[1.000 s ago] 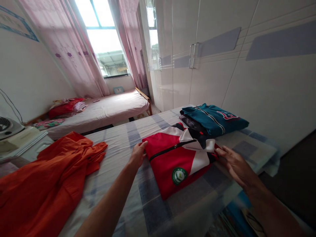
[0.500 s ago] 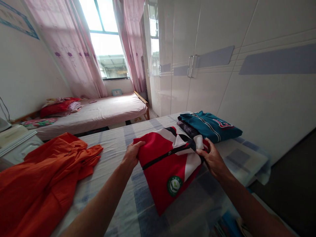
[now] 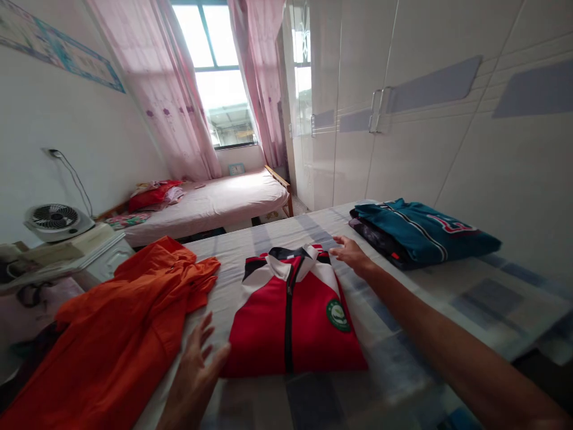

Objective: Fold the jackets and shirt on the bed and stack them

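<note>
A red, white and black zip jacket (image 3: 264, 322) lies folded flat on the bed, collar away from me, with a round green badge at its right. Beside its lower left corner is my left hand (image 3: 199, 361), fingers spread and holding nothing. My right hand (image 3: 351, 254) hovers by the jacket's upper right shoulder, open, its fingers stretched toward the collar. To the left an orange garment (image 3: 129, 322) is spread out unfolded. At the right, a folded teal jacket (image 3: 430, 233) with a striped zip rests on a dark folded garment (image 3: 376, 239).
The checked bed sheet (image 3: 487, 298) lies under the clothes. A white wardrobe (image 3: 430, 149) runs along the right. At left a fan (image 3: 60, 221) stands on a cabinet. Behind is a second bed (image 3: 224, 194) with a red bundle (image 3: 154, 194), below a curtained window.
The red jacket has gone from being held tilted in both hands to lying flat on the bed. Both hands have let go and opened. The view has swung left.
</note>
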Motion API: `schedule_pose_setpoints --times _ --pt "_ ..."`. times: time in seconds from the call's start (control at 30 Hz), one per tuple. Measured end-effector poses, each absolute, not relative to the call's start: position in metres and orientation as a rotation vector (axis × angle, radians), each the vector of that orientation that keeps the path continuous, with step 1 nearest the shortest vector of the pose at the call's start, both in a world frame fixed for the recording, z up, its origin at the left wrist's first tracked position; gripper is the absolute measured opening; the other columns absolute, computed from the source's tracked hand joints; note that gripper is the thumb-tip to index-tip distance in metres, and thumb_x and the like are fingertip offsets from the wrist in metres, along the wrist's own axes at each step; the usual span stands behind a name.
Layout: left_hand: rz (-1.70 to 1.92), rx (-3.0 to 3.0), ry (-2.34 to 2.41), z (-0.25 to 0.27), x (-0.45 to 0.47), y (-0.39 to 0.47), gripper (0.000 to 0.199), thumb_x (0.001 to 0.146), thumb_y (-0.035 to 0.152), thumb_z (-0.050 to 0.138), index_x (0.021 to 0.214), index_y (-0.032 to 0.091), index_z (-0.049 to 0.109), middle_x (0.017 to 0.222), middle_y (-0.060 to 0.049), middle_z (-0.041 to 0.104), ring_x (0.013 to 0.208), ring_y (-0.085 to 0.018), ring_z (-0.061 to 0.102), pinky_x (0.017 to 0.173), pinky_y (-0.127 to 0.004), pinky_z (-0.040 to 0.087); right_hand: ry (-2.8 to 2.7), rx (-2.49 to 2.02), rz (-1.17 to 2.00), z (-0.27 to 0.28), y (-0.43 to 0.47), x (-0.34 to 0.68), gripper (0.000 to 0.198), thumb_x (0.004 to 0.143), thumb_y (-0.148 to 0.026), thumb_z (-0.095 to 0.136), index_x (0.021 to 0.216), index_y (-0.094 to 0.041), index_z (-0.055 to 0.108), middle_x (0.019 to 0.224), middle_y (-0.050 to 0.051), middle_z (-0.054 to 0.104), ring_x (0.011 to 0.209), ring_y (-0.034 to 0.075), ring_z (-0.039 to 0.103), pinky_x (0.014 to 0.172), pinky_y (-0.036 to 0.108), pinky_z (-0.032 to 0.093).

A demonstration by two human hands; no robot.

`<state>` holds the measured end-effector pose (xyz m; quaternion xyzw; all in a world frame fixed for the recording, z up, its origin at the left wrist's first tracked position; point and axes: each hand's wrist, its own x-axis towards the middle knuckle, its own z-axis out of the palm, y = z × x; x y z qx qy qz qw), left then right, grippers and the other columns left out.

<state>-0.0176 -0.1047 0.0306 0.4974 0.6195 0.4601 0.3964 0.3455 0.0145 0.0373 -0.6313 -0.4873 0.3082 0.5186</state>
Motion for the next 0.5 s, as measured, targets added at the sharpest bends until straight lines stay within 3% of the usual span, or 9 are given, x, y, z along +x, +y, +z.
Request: schedule_pose_setpoints --times 0.07,0.17,0.33,0.5 --pt "1.180 1.614 1.632 0.030 -0.027 -0.101 0.054 0.074 0.041 0.062 0.123 0.021 0.054 0.143 -0.012 0.045 0.131 -0.032 0.042 0.105 -0.049 0.039 -1.181 -1.535 0.658 0.037 0.013 0.343 0.046 0.066 -0.017 0.062 0.112 -0.015 0.060 0.118 0.013 0.061 0.097 0.022 0.061 0.083 0.037 0.051" --pt "1.027 2.113 1.465 0.050 -0.016 -0.084 0.037 0.083 0.040 0.053 0.115 0.024 0.062 0.136 -0.007 0.053 0.129 -0.027 0.045 0.108 -0.048 0.035 -1.283 -1.483 0.529 0.055 0.011 0.333 0.035 0.071 -0.018 0.057 0.106 -0.017 0.063 0.114 0.009 0.063 0.091 0.016 0.061 0.083 0.032 0.050" --pt "0.826 2.594 1.225 0.069 0.040 -0.024 0.036 0.090 0.029 0.042 0.120 0.021 0.060 0.138 -0.007 0.052 0.131 -0.023 0.042 0.109 -0.042 0.035 -1.208 -1.280 0.690 0.070 0.021 0.300 0.021 0.074 -0.026 0.056 0.092 -0.018 0.063 0.077 0.000 0.064 0.058 0.009 0.056 0.049 0.019 0.044" --pt "0.806 2.504 1.478 0.022 0.062 0.033 0.039 0.090 0.022 0.041 0.125 0.013 0.055 0.137 -0.013 0.052 0.132 -0.023 0.042 0.110 -0.039 0.033 -0.981 -1.298 0.918 0.028 0.036 0.293 0.014 0.073 -0.031 0.056 0.073 -0.017 0.055 0.053 -0.006 0.049 0.038 0.004 0.040 0.034 0.016 0.030"
